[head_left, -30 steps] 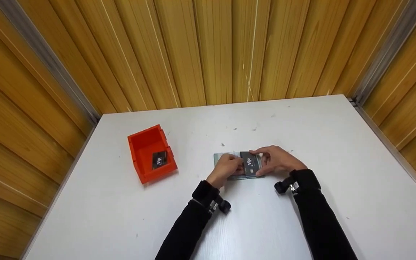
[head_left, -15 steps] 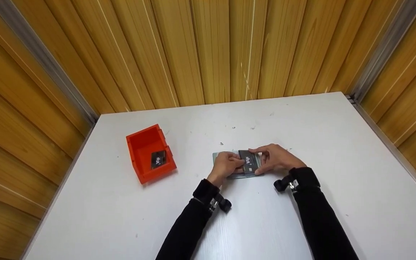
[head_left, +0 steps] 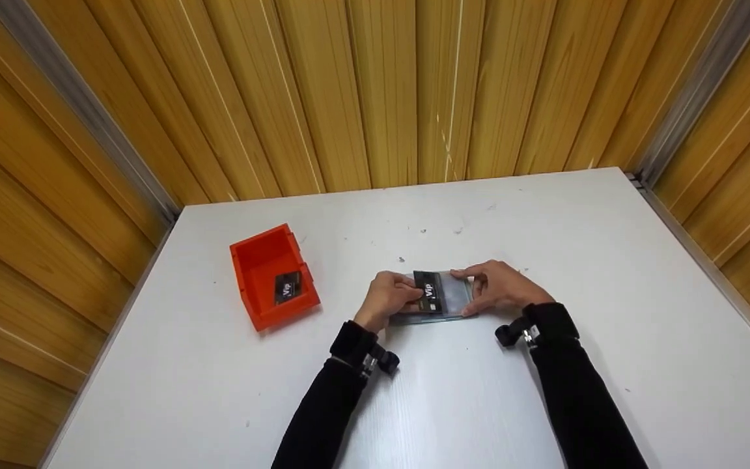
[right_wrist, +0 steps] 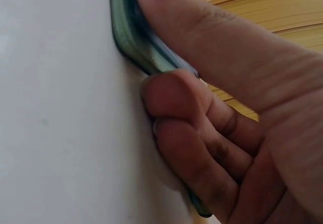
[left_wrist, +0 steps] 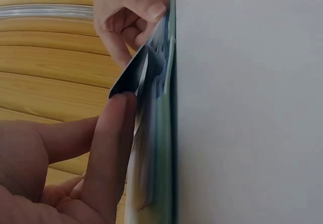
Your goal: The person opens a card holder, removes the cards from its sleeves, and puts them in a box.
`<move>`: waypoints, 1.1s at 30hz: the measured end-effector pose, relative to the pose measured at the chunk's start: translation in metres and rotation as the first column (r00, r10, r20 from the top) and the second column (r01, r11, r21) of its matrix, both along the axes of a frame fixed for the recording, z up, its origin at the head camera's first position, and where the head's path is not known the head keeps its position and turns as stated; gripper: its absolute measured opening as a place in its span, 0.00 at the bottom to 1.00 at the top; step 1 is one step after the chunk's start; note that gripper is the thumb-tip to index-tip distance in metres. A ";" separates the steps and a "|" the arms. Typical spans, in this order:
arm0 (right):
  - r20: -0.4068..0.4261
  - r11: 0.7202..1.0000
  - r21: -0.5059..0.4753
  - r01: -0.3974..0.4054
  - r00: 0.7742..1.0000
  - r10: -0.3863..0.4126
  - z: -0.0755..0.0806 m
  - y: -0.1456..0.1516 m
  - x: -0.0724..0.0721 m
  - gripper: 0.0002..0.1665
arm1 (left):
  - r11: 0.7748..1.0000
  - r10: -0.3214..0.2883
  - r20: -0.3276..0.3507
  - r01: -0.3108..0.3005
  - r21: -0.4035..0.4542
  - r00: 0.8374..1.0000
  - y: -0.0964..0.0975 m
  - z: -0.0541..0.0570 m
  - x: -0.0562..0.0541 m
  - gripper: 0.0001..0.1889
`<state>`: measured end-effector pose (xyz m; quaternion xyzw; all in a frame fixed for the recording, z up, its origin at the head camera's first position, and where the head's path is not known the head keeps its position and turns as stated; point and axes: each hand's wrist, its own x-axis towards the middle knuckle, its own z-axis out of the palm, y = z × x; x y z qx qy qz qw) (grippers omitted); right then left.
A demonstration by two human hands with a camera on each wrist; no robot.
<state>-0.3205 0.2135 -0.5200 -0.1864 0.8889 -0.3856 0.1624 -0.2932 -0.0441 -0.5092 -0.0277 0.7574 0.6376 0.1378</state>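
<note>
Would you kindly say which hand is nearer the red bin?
Left. The left hand is to the right of the red bin; the right hand is farther right, beyond the held Vip card.

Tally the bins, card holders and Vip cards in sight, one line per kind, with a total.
Red bin: 1
Clear-sleeved card holder: 1
Black Vip cards: 2, one in the left hand, one in the bin
Total: 4
</note>
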 end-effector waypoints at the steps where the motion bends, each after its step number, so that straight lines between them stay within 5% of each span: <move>1: -0.001 1.000 0.002 0.002 1.000 -0.002 0.000 0.000 0.000 0.51 | 1.000 -0.003 0.001 0.003 -0.008 1.000 -0.004 0.002 0.000 0.05; 17: -0.006 1.000 0.002 -0.017 1.000 0.017 0.000 0.002 -0.002 0.51 | 0.999 0.006 -0.029 -0.005 0.044 1.000 -0.042 0.031 -0.006 0.09; 22: -0.016 0.999 -0.012 -0.032 0.999 0.032 0.001 0.003 -0.003 0.50 | 0.994 0.111 -0.089 -0.109 0.028 0.990 -0.062 0.046 -0.010 0.10; 25: -0.008 0.999 -0.015 -0.029 1.000 0.029 0.001 0.002 -0.003 0.50 | 0.973 0.226 -0.137 -0.231 -0.023 0.964 -0.087 0.052 -0.015 0.11; 28: 0.004 1.000 -0.004 -0.021 1.000 0.021 0.001 0.001 -0.002 0.50 | 0.929 0.338 -0.176 -0.357 -0.096 0.925 -0.118 0.058 -0.016 0.12; 30: 0.012 1.000 0.007 -0.016 1.000 0.016 0.001 0.001 -0.002 0.50 | 0.889 0.401 -0.233 -0.437 -0.135 0.886 -0.140 0.060 -0.016 0.12; 33: 0.015 1.000 0.013 -0.012 1.000 0.012 0.002 0.002 -0.002 0.50 | 0.797 0.468 -0.362 -0.562 -0.222 0.806 -0.169 0.061 -0.014 0.12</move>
